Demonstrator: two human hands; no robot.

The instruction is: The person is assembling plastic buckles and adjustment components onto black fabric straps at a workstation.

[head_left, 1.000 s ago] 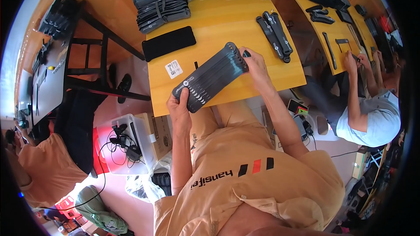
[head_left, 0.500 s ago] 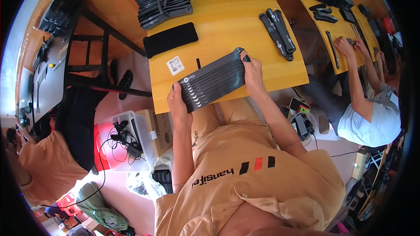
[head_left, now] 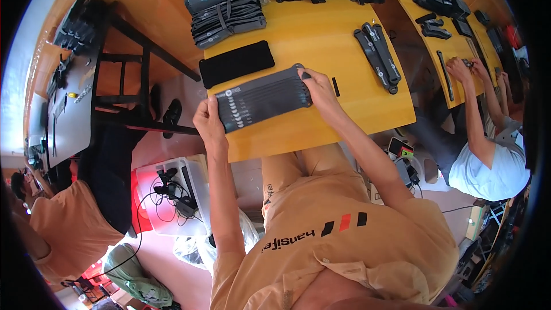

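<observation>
- Stack of flat black strips [head_left: 264, 97]: is being held aloft at mid-frame, over the yellow wooden counter [head_left: 313, 28]; smooth-looking, round-cornered layers, pale marks being shown at the left end.
- Left hand [head_left: 209, 120]: grip is pinching the stack's left end, fingers behind being partly hidden.
- Right hand [head_left: 318, 90]: grip is pinching the right end.
- Hazard, as judged: alignment is apparently being secured by end pressure alone; were either pinch loosened, layers could be fanned apart or dropped past the near edge.
- Black panel [head_left: 236, 64]: is being displayed left of centre, matte, flat, rounded.
- Strapped bundle [head_left: 227, 14]: is being bound, upper left of centre; bulky, layered.
</observation>
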